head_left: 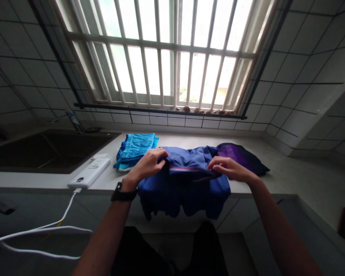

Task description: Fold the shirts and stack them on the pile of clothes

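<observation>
A blue garment (184, 188) with a pink-and-white stripe lies over the counter's front edge, its lower part hanging down. I cannot make out what kind of garment it is. My left hand (153, 161), with a dark watch on the wrist, pinches the left side of its raised fold. Near the right end of the stripe, my right hand (225, 166) has its fingers closed on the same fabric. Behind my left hand sits a folded stack of turquoise cloth (139, 147). A purple and black cloth (243, 157) lies beyond my right hand.
A white power bank (90, 172) with a white cable (69, 207) rests at the counter edge on the left. Farther left is a dark sink (46, 153) with a faucet (74, 122). A barred window (175, 46) rises behind the white counter (287, 176).
</observation>
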The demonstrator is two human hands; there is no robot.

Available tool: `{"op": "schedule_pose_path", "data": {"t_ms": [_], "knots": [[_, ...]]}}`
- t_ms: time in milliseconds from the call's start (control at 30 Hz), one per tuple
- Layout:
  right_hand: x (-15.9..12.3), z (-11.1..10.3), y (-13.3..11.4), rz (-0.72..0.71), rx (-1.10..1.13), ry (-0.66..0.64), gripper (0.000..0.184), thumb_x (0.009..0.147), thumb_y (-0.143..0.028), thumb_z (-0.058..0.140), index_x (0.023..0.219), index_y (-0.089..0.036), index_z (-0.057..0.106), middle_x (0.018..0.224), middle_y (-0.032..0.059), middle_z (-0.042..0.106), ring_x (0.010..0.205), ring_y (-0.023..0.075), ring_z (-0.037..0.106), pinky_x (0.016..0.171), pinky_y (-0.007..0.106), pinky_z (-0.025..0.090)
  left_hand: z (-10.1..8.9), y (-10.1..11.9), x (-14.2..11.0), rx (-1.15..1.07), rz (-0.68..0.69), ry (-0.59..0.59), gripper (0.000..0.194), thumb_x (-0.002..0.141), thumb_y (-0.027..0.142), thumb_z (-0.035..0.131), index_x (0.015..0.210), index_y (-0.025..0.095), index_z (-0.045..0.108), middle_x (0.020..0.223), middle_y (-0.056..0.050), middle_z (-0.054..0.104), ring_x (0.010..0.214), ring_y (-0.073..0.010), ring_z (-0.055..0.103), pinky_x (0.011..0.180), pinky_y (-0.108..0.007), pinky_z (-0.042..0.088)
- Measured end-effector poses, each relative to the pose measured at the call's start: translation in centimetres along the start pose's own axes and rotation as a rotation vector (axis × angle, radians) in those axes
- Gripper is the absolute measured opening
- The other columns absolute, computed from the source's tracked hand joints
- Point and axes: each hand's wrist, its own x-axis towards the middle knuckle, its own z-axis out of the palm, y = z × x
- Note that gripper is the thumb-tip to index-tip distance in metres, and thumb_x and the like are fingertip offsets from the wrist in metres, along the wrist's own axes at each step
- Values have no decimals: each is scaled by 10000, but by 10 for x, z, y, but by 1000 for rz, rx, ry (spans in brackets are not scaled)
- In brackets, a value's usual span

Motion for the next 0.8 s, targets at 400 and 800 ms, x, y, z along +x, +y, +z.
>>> {"op": "schedule_pose_path", "data": {"t_ms": [400,800], "knots": [[-15,48,70,125,-177,-227,600,778,-196,690,1373,-264,692,1589,74,524,1512,303,426,1258,518,336,51,-32,-51,-93,53,-462,532,896,304,646,1428,313,636,1612,-50,504,1509,-249,446,1234,-393,390],[-15,60,72,33,-369,288,302,1004,-343,509,1039,-269,800,1012,95,770,1028,292,664,1006,488,535,54,-19,-58,-172,-163,140,311,924,222,433,1055,217,715,1029,-65,734,997,-217,686,984,-377,540]]}}
